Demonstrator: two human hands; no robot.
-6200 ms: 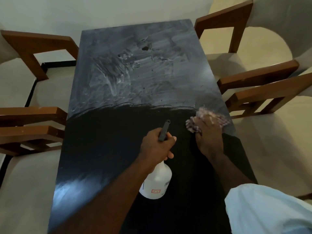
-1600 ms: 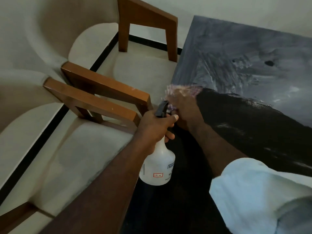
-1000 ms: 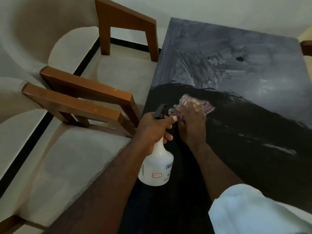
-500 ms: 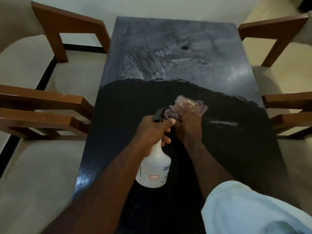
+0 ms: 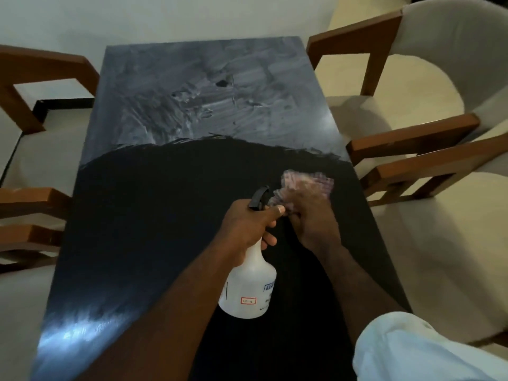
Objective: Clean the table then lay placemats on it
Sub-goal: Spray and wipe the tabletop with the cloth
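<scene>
The long black table (image 5: 154, 215) runs away from me; its far half is grey with smeared streaks, its near half is dark. My left hand (image 5: 247, 224) grips the neck of a white spray bottle (image 5: 248, 290) with a black trigger, held above the table's near middle. Just to its right, my right hand (image 5: 310, 218) presses a pinkish checked cloth (image 5: 308, 182) flat on the tabletop near the right edge; the cloth is motion-blurred.
Wooden-armed chairs with cream cushions stand along both sides: two on the right (image 5: 412, 138) and two on the left (image 5: 35, 204). A pale wall (image 5: 165, 17) closes the far end of the table.
My right hand has swept the cloth from the table's left edge across to the right side. The spray bottle stays in my left hand. My view has swung back to centre on the table.
</scene>
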